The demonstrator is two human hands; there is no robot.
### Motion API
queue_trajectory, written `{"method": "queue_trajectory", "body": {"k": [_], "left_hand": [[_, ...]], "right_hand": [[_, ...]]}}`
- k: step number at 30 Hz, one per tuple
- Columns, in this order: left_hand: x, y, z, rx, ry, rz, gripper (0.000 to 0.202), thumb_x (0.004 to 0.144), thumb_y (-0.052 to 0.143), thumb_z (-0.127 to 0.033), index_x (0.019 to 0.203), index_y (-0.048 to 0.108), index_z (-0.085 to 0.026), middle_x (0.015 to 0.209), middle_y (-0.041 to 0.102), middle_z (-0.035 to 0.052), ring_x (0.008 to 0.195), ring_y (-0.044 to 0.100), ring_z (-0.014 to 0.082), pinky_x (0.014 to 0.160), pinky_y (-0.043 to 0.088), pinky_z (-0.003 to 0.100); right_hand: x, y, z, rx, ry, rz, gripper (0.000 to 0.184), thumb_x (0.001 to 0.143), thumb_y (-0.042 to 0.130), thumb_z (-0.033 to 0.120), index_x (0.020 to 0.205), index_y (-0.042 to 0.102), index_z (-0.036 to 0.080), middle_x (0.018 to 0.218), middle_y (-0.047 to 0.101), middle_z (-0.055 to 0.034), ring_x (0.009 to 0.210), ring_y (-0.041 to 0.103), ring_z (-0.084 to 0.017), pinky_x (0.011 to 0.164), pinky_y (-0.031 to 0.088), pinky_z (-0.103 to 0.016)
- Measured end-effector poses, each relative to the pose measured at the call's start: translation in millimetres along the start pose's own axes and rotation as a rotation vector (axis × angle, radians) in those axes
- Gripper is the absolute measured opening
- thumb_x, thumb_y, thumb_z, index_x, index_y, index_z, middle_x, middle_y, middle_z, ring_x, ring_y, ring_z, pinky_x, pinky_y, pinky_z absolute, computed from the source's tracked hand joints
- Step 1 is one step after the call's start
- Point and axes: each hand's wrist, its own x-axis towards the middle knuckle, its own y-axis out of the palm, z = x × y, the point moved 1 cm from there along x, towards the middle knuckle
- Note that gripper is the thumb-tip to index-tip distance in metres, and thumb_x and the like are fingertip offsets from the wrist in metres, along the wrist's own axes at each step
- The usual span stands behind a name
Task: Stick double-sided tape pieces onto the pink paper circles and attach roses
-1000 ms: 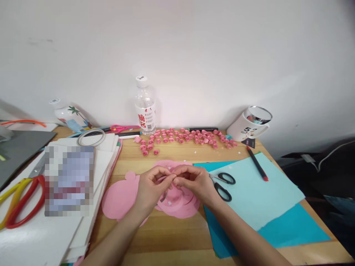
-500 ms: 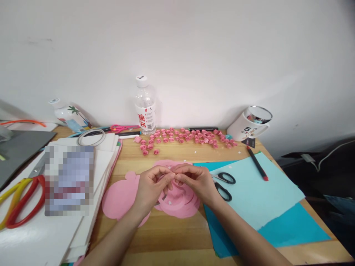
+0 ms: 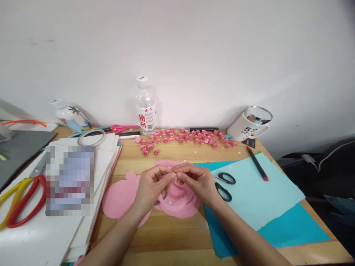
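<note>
My left hand (image 3: 155, 184) and my right hand (image 3: 194, 181) meet fingertip to fingertip over the middle of the table. Both pinch a small piece of pink paper, and the fingers hide most of it. From there a curved pink paper strip (image 3: 171, 207) seems to hang down. Beneath the hands lie round pink paper cut-outs (image 3: 122, 199), some with scalloped edges. Behind them, many small rolled pink paper roses (image 3: 181, 140) are spread along the wall. Black-handled scissors (image 3: 226, 178) lie beside my right hand, partly covered by it.
Light and dark blue paper sheets (image 3: 266, 192) lie at right under a marker (image 3: 257, 162). A mug (image 3: 249, 123) and a plastic bottle (image 3: 145, 107) stand by the wall. Left are a stack of white sheets (image 3: 69, 232), red-and-yellow scissors (image 3: 26, 199) and a tape roll (image 3: 91, 137).
The fingertips have shifted very slightly, still pinched together, and the strip beneath them lies a little differently. Everything else stays in place.
</note>
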Motion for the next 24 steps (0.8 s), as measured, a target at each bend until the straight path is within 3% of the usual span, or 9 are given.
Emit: {"method": "queue_trajectory", "body": {"k": [24], "left_hand": [[0.0, -0.8, 0.7, 0.042, 0.015, 0.022, 0.021, 0.073, 0.064, -0.034, 0.070, 0.061, -0.013, 0.042, 0.052, -0.0037, 0.034, 0.041, 0.0057, 0.035, 0.031, 0.016]], "right_hand": [[-0.8, 0.5, -0.1, 0.036, -0.006, -0.013, 0.006, 0.071, 0.070, 0.027, 0.071, 0.071, 0.021, 0.079, 0.069, -0.0053, 0.074, 0.062, -0.018, 0.059, 0.050, -0.028]]}}
